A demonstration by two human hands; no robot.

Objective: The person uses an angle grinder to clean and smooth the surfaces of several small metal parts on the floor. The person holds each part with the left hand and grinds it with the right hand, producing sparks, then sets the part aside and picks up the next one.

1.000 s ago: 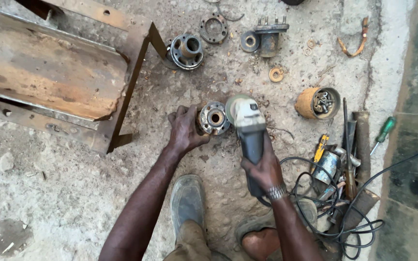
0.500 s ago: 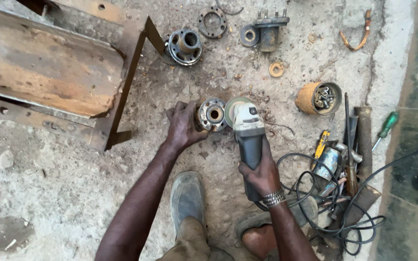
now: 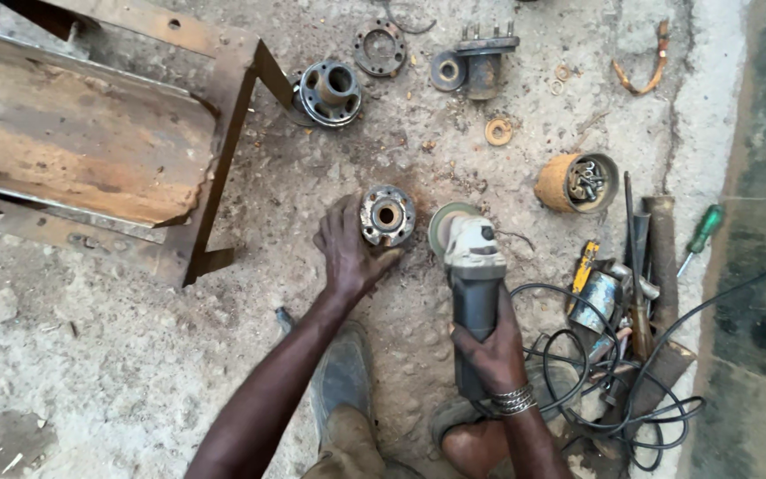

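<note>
The left hand (image 3: 347, 253) has its grip closed on the rusty flanged hub (image 3: 387, 215) lying on the concrete floor (image 3: 135, 355), the right hand (image 3: 489, 341) clamps the angle grinder (image 3: 470, 266) just beside it, disc apparently not touching, so grinding looks unfinished.

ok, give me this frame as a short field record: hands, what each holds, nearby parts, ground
left hand: grips a round metal flange hub resting on the ground
right hand: wrapped around the body of an angle grinder
grinder disc: beside the hub, to its right; contact cannot be told
nearby parts: second flanged hub, flat ring, rusty can of bolts
tools: green-handled screwdriver, black cable
ground: rough concrete
left side: rusty steel frame
</note>
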